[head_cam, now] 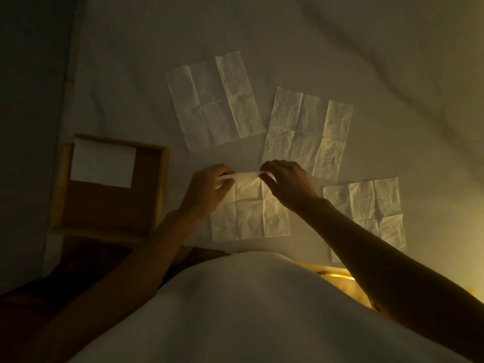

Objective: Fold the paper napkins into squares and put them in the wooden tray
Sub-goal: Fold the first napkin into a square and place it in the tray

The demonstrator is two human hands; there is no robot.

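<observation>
The left hand point(209, 188) and right hand point(286, 183) each pinch the raised far edge of a creased napkin point(248, 213), which lies spread just below the fingers. Left of them sits the wooden tray point(163, 184), holding a folded napkin point(103, 163). Beyond the fingers lies an open napkin point(214, 100).
</observation>
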